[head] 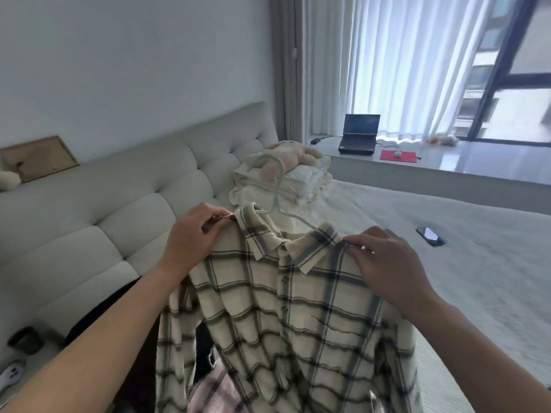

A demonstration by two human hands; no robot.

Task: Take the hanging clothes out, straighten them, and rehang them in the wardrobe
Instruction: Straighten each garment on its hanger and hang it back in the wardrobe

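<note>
- A cream plaid shirt [286,317] hung on a pale green hanger [275,201], held up in front of the person above the near edge of the bed [447,263].
- The left hand [190,236] pinched the shirt's shoulder seam just beside the collar, its fingers [208,225] curled round the cloth.
- The right hand [384,263] gripped the other shoulder, fingertips pressed on the fabric right at the collar's edge.
- The hanger's hook stood free above the collar, caught on nothing; no wardrobe was in view.
- By my reading, this shirt was already out of the wardrobe and in the middle of being straightened: the collar lay flat and the front placket ran fairly straight, though the lower cloth still hung in folds.
- Rehanging it remained to be done, and I could not tell how many other garments were left; a pinkish plaid cloth [214,391] showed under the shirt at the near edge.
- A stack of folded bedding [298,183] with a plush toy [292,158] on top sat at the bed's far corner, and a phone [431,235] lay towards its right side.
</note>
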